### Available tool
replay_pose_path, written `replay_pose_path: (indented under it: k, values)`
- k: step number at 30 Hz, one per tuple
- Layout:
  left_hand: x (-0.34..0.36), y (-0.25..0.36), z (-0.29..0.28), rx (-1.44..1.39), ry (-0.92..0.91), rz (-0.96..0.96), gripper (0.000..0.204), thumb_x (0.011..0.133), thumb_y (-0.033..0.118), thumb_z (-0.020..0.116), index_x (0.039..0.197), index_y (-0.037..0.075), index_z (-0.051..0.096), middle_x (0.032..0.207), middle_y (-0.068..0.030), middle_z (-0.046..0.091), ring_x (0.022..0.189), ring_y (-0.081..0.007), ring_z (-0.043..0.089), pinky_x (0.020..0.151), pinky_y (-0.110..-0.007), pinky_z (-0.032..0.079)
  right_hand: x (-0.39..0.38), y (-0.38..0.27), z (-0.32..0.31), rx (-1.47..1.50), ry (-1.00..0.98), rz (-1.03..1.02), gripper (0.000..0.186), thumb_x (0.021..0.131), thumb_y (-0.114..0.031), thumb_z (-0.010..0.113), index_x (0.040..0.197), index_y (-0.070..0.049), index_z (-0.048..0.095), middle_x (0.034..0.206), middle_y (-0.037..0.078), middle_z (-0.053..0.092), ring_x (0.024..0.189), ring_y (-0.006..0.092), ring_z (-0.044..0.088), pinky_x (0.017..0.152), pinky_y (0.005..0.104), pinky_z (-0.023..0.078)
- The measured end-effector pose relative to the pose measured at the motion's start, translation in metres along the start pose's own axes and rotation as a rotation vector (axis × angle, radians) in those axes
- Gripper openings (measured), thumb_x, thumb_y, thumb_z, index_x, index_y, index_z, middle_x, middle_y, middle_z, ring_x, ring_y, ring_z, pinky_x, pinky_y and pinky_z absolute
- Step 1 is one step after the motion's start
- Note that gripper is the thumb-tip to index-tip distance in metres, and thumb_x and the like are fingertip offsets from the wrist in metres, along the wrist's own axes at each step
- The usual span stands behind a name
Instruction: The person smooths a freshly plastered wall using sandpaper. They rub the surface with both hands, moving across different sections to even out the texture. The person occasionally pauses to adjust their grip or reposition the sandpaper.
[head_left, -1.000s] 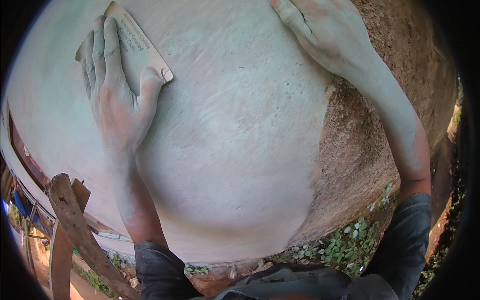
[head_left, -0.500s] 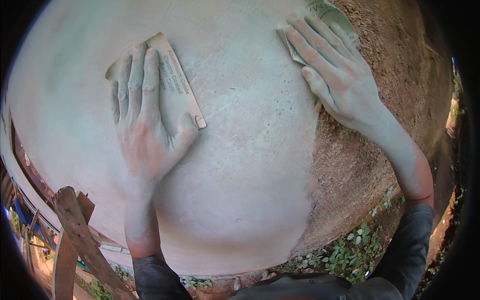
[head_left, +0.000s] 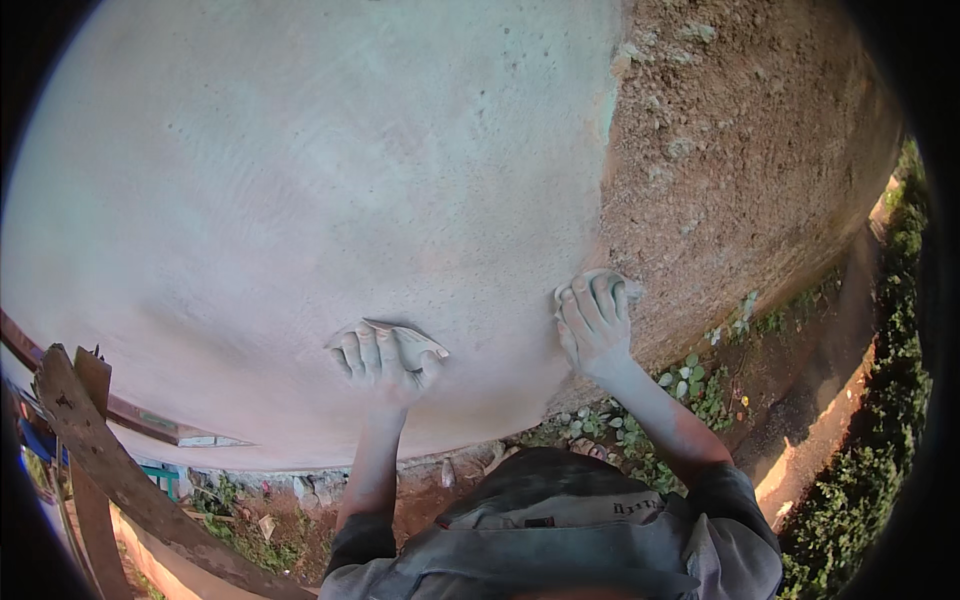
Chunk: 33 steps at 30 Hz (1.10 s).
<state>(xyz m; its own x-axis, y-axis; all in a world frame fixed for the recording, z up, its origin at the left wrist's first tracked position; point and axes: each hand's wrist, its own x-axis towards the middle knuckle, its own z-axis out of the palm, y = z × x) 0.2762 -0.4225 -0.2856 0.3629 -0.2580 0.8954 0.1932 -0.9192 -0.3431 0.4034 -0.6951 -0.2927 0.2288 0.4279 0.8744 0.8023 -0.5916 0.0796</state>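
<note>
My left hand (head_left: 378, 366), coated in pale dust, presses a sheet of sandpaper (head_left: 418, 345) against a smooth, whitish plastered wall (head_left: 330, 180). Its fingers bend over the sheet, and the thumb lies near the sheet's right end. To the right and slightly higher, my right hand (head_left: 598, 335) holds a second piece of sandpaper (head_left: 634, 289) to the wall. It sits where the smooth plaster meets a rough brown stretch of wall (head_left: 750, 150). The fingers cover most of both sheets, and their abrasive faces are hidden against the wall.
Two crossed wooden planks (head_left: 110, 440) stand at the lower left. Green plants (head_left: 690, 395) grow along the wall's foot, and a dirt path (head_left: 800, 400) runs beside a hedge (head_left: 880, 400) on the right. A narrow window opening (head_left: 165, 425) shows low on the left.
Both hands have come down the wall with their sandpaper, from high up to near its lower part, and closer together. Fingers that lay stretched flat are now bent. The view has shifted.
</note>
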Motion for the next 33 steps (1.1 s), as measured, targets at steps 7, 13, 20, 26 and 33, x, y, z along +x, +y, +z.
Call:
replay_pose_path:
  k: [7,13,20,26,33]
  values:
    - [0.094,-0.036,-0.044,0.096,0.088,-0.457,0.082,0.092,0.048,0.034,0.145,-0.007,0.008,0.15,-0.031,0.006,0.14,-0.0451,0.005,0.112,-0.054,0.008,0.082,-0.039,0.009,-0.02,0.222,0.042,0.044,0.088,-0.023,0.052,0.124,0.001,0.051,0.135,0.02,0.046,0.118,0.0401,0.046,0.089,0.0543,0.039]
    - [-0.086,0.033,0.019,0.046,-0.052,-0.315,0.084,0.092,0.052,0.032,0.145,-0.009,0.005,0.151,-0.0305,0.004,0.141,-0.0442,0.003,0.113,-0.053,0.005,-0.095,-0.077,0.08,0.171,-0.108,0.027,0.041,0.084,-0.021,0.056,0.12,-0.002,0.055,0.128,0.015,0.052,0.111,0.0365,0.05,0.087,0.051,0.04]
    - [0.011,-0.038,-0.019,0.012,0.172,-0.649,0.086,0.093,0.053,0.03,0.144,-0.011,0.004,0.15,-0.0311,0.0,0.141,-0.0431,-0.001,0.112,-0.054,0.001,0.037,-0.037,0.042,0.096,0.357,0.296,0.048,0.101,-0.025,0.033,0.13,0.012,0.036,0.141,0.037,0.026,0.133,0.0558,0.018,0.104,0.0661,0.01]
    - [-0.089,0.063,0.035,-0.025,-0.099,-0.34,0.09,0.087,0.049,0.043,0.146,-0.005,0.002,0.151,-0.0306,-0.001,0.14,-0.0467,0.0,0.111,-0.057,0.003,-0.051,-0.109,0.096,0.119,0.014,-0.057,0.048,0.087,-0.028,0.055,0.128,-0.004,0.051,0.137,0.015,0.045,0.12,0.038,0.043,0.092,0.058,0.032]
    - [-0.062,-0.019,-0.003,-0.053,-0.029,-0.539,0.088,0.089,0.049,0.04,0.145,-0.008,0.002,0.15,-0.0318,-0.002,0.14,-0.0456,-0.002,0.111,-0.056,0.001,-0.056,-0.048,0.068,0.086,0.112,0.279,0.051,0.096,-0.023,0.041,0.133,0.012,0.036,0.141,0.034,0.029,0.133,0.0519,0.021,0.105,0.0627,0.01]
